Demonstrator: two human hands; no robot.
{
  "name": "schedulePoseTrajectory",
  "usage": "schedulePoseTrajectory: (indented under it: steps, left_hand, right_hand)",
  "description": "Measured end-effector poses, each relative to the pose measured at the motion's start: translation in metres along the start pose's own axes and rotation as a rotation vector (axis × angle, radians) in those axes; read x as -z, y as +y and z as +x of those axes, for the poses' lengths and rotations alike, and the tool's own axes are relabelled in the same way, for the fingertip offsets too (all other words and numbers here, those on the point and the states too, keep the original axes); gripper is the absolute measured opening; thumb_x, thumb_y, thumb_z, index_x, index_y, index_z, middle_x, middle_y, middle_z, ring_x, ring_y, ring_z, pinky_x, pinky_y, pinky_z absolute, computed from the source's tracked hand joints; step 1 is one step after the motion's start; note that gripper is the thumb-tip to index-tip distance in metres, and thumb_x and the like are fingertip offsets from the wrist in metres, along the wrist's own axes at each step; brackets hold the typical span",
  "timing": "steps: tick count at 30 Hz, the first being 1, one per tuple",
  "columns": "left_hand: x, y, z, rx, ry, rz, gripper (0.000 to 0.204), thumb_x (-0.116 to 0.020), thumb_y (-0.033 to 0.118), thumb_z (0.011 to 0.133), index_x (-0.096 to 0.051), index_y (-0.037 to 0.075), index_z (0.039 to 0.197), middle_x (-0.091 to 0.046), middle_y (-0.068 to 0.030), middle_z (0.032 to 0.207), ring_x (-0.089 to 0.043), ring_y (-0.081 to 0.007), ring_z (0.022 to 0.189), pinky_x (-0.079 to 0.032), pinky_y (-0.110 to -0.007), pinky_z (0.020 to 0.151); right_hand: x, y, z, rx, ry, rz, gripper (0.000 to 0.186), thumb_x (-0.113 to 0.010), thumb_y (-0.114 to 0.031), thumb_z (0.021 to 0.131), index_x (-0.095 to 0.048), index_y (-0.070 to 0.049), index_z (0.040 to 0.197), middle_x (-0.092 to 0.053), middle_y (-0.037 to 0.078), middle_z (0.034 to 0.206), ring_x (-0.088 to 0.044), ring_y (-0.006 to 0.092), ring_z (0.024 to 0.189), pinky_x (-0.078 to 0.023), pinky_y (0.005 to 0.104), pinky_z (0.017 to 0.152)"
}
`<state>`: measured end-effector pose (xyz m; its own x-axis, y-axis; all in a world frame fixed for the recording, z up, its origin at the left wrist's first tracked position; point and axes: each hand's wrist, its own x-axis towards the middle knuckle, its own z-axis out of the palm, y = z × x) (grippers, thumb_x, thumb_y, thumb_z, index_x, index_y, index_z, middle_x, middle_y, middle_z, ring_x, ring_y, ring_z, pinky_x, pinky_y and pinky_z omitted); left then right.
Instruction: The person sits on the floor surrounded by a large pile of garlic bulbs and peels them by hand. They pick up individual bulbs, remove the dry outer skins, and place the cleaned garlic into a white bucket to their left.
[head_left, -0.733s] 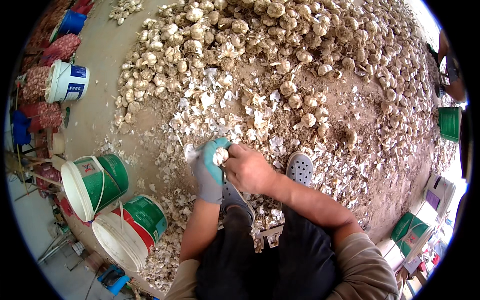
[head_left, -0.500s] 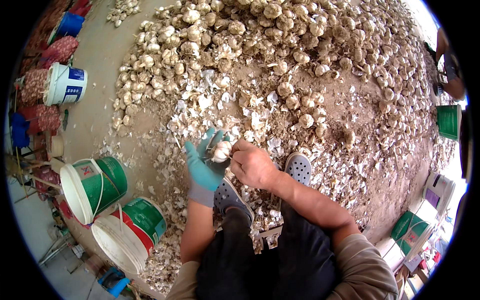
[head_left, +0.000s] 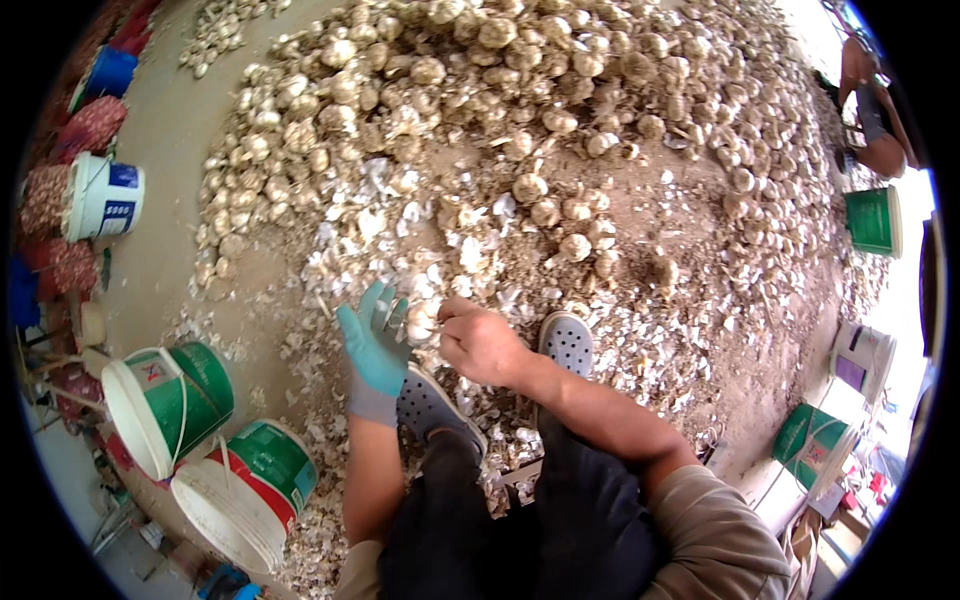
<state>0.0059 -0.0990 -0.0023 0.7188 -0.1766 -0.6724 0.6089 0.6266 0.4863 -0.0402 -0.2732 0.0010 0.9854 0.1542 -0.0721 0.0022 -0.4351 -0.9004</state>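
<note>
A pale garlic bulb (head_left: pixel 422 322) is between my two hands, above the peel-covered ground. My bare right hand (head_left: pixel 482 345) is closed at the bulb's right side, apparently gripping its stem end, which the fingers hide. My left hand (head_left: pixel 375 345), in a teal glove with a grey cuff, has its fingers stretched out just left of the bulb. Whether the glove touches the bulb is hard to tell. Papery white garlic skins (head_left: pixel 345 240) lie scattered around and beyond the hands. Several loose bulbs (head_left: pixel 574 247) rest on the soil ahead to the right.
A big heap of garlic (head_left: pixel 480 70) spreads across the far side. Green-and-white buckets (head_left: pixel 205 385) stand at left, a white bucket (head_left: pixel 120 198) farther back. More buckets (head_left: pixel 872 222) line the right edge, near another person's arm (head_left: pixel 880 110). My grey clogs (head_left: pixel 566 343) rest among the skins.
The view has shifted, so the surroundings sit farther left. The bulb has come away from the gloved left palm toward my right hand, and the glove's fingers are straighter.
</note>
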Motion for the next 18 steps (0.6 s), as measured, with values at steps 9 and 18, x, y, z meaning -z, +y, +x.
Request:
schedulePoseTrajectory:
  steps: [9,18]
  left_hand:
    - [0.053,-0.005,0.003,-0.013,-0.150,0.425,0.040,-0.057,0.035,0.096,-0.065,-0.001,0.113,-0.069,-0.0120,0.105,-0.066,-0.0241,0.096,-0.055,-0.038,0.088]
    - [0.018,-0.036,-0.004,0.136,-0.239,0.028,0.038,-0.055,0.018,0.094,-0.058,-0.001,0.126,-0.069,-0.0099,0.098,-0.067,-0.0276,0.093,-0.056,-0.046,0.090]
  right_hand:
    - [0.033,0.007,0.015,-0.721,-0.377,0.129,0.032,-0.055,-0.031,0.098,-0.066,-0.004,0.110,-0.065,0.016,0.111,-0.066,0.0250,0.086,-0.059,0.0395,0.077]
    - [0.084,0.162,-0.020,-0.546,0.285,-0.688,0.027,-0.064,-0.011,0.088,-0.066,-0.020,0.114,-0.053,0.010,0.129,-0.053,0.0341,0.117,-0.042,0.0471,0.103]
